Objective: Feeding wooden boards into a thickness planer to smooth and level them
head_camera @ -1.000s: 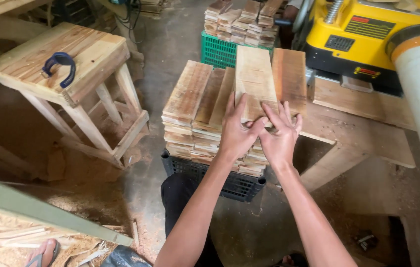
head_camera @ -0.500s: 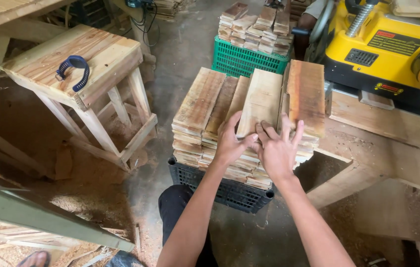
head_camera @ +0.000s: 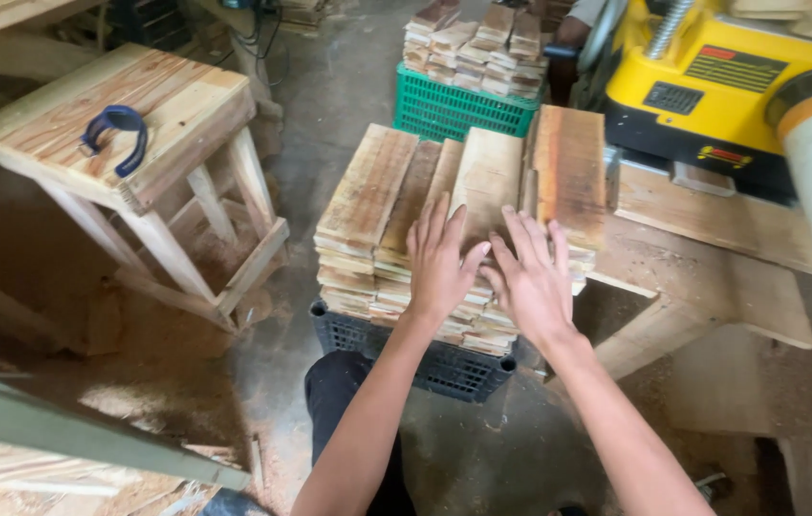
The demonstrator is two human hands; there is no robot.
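A tall stack of short wooden boards (head_camera: 377,205) rests on a black plastic crate (head_camera: 444,368) in front of me. My left hand (head_camera: 439,263) lies flat with spread fingers on the near end of the top boards. My right hand (head_camera: 530,282) lies beside it, fingers apart, touching a pale top board (head_camera: 489,172). Neither hand grips anything. A reddish board (head_camera: 570,172) sits at the stack's right edge.
A wooden stool (head_camera: 138,105) with a blue clamp (head_camera: 114,134) stands at left. A green crate (head_camera: 463,110) with more boards is behind the stack. A yellow planer (head_camera: 712,86) and its wooden bench (head_camera: 712,229) are at right. Sawdust covers the floor.
Both hands slid back toward me along the top boards and flattened out. The pale board they were pushing now lies settled on the stack.
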